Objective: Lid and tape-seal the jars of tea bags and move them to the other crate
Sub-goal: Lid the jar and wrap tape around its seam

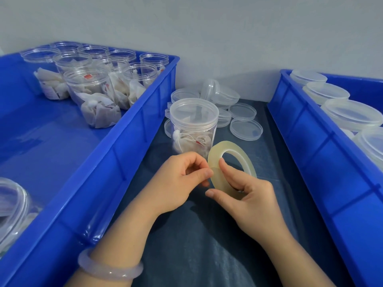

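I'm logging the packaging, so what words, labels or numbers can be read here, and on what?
No text here can be read.
The red tags on the tea bags: print too small and blurred to read.
No print shows on the jars, lids, tape roll or crates.

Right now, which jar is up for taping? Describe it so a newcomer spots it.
On the dark cloth between the left crate and the right crate, one jar stands alone, in front of the loose lids and behind the tape roll. Unlike the left crate's open jars, it is lidded.
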`<act>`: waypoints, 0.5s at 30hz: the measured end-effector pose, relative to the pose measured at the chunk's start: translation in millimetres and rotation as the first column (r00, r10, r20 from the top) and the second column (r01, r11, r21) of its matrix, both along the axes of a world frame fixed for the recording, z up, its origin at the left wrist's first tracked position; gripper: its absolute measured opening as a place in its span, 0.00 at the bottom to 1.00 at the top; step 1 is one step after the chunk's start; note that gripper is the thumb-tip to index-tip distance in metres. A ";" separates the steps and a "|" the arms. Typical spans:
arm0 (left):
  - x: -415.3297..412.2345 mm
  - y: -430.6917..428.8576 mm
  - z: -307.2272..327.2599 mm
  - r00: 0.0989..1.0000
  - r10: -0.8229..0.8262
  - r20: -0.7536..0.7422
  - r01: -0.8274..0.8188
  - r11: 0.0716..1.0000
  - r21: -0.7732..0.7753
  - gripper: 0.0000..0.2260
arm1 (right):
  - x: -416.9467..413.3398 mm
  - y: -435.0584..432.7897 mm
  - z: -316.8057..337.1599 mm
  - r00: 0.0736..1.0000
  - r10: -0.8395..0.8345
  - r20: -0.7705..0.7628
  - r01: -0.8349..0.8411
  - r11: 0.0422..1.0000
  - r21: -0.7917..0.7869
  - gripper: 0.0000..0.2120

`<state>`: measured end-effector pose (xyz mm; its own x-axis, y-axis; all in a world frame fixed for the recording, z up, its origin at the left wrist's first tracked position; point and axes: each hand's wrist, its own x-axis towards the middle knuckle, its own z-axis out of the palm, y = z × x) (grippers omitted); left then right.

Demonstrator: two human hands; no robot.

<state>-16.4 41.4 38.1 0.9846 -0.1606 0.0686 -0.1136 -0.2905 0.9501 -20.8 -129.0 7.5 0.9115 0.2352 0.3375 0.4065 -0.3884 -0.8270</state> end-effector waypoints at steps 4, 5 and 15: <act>0.5 -4.3 -2.8 0.995 0.100 0.009 -0.100 0.993 -0.071 0.04 | 1.9 -0.2 0.2 1.000 -0.024 0.007 0.024 0.999 0.025 0.30; 0.8 -4.0 -2.8 0.991 0.134 0.026 -0.132 0.989 -0.072 0.04 | 1.9 -0.3 1.0 1.000 -0.026 0.009 0.025 1.000 0.016 0.29; 1.5 0.9 -2.2 0.999 0.049 0.023 -0.050 0.998 0.031 0.04 | -2.4 1.5 2.1 0.999 -0.040 0.025 0.041 0.998 -0.055 0.31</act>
<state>-14.9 42.3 36.0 0.9897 -0.1143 0.0860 -0.1192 -0.3263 0.9377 -23.2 -127.5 9.5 0.9124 0.2176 0.3467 0.4090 -0.4503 -0.7937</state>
